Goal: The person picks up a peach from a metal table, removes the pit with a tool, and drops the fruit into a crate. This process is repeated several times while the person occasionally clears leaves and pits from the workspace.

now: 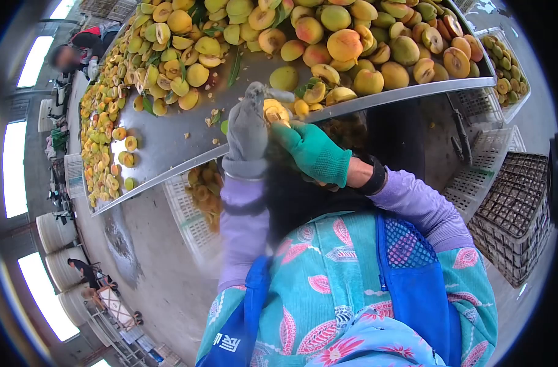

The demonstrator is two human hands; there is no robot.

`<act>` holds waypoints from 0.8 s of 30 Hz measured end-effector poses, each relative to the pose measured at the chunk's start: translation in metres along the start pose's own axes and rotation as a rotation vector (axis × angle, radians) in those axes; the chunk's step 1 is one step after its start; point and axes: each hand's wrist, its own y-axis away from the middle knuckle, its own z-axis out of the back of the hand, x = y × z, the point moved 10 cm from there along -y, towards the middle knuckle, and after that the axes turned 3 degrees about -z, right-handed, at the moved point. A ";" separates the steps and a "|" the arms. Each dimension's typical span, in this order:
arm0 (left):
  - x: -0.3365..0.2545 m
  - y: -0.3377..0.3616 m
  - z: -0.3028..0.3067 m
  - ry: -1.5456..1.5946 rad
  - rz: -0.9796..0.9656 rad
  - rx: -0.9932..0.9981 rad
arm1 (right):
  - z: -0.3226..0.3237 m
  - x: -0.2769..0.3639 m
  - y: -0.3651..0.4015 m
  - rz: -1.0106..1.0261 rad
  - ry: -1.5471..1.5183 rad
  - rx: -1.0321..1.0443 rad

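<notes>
Steel table [169, 140] edge just ahead, heaped with loose fruit [346, 46] and leaves; white crate [190, 217] below it, black crates [514, 208] off right; left hand [247, 131], grey glove, fingers curled shut against the peach [274, 113], own grip unclear; right hand [312, 153], green glove, fingertips pinching that peach at the table rim.

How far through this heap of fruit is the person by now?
Done: plenty of halved fruit lies open along the far side of the metal table. In hand: the grey-gloved left hand and the green-gloved right hand hold one fruit at the table's edge. Left: a big pile of whole fruit waits uncut, so a lot remains.
</notes>
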 end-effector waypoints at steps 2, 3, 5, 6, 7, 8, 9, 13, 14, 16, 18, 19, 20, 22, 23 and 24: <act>-0.038 0.011 -0.001 -0.158 -0.368 -0.181 | -0.002 0.001 0.007 -0.101 -0.122 0.037; -0.055 0.019 -0.007 -0.239 -0.556 -0.270 | -0.007 0.004 0.010 -0.126 -0.243 0.093; -0.029 0.018 0.005 0.068 -0.478 -0.372 | -0.021 0.007 0.020 -0.182 -0.492 0.208; -0.020 0.021 0.008 0.093 -0.362 -0.350 | -0.021 0.004 0.018 -0.161 -0.442 0.176; -0.011 0.024 0.007 0.121 -0.244 -0.333 | -0.023 -0.001 0.017 -0.145 -0.390 0.146; -0.010 0.026 0.008 0.114 -0.197 -0.392 | -0.023 -0.004 0.016 -0.126 -0.336 0.114; -0.008 0.024 0.007 0.113 -0.181 -0.375 | -0.024 -0.007 0.018 -0.176 -0.336 0.108; -0.003 0.012 0.004 0.213 -0.144 -0.294 | -0.029 -0.003 0.025 -0.244 -0.547 0.143; 0.000 0.010 0.003 0.258 -0.134 -0.276 | -0.034 -0.001 0.026 -0.234 -0.658 0.175; -0.005 0.008 -0.004 0.247 -0.167 -0.235 | -0.022 0.000 0.026 -0.116 -0.383 0.048; -0.007 0.007 -0.010 0.227 -0.139 -0.191 | -0.021 0.000 0.027 -0.121 -0.404 0.040; -0.008 0.004 -0.010 0.185 -0.120 -0.165 | -0.027 -0.001 0.026 -0.189 -0.564 0.100; -0.008 0.003 -0.010 0.142 -0.095 -0.141 | -0.035 -0.004 0.028 -0.262 -0.726 0.161; -0.009 0.003 -0.011 0.073 -0.051 -0.125 | -0.039 -0.010 0.024 -0.251 -0.747 0.160; -0.011 0.002 -0.011 0.046 -0.033 -0.130 | -0.042 -0.012 0.023 -0.245 -0.759 0.162; -0.014 0.001 -0.011 0.017 -0.020 -0.132 | -0.037 -0.010 0.023 -0.227 -0.631 0.082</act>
